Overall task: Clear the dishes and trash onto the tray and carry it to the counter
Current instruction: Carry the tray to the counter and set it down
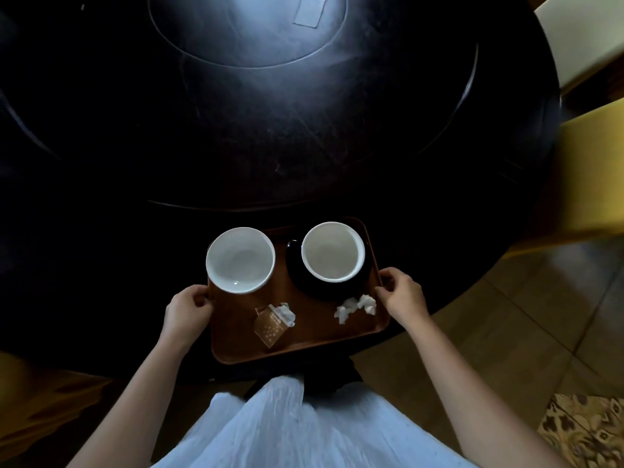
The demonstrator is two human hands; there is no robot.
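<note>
A brown rectangular tray (314, 346) lies at the near edge of the dark round table (236, 136). On it stand a white bowl (240, 260) at the left and a white cup (333, 251) on a black saucer (297, 271) at the right. A torn brown packet (273, 326) and a crumpled white tissue (354, 309) lie in front of them. My left hand (187, 312) is closed on the tray's left rim. My right hand (401, 292) is closed on its right rim.
A yellow chair (587, 177) stands at the right of the table, with a pale cushion (580, 38) behind it. Tiled floor (506, 332) and a patterned rug (584, 430) lie at the lower right. A flat clear card (310, 10) rests near the table's middle.
</note>
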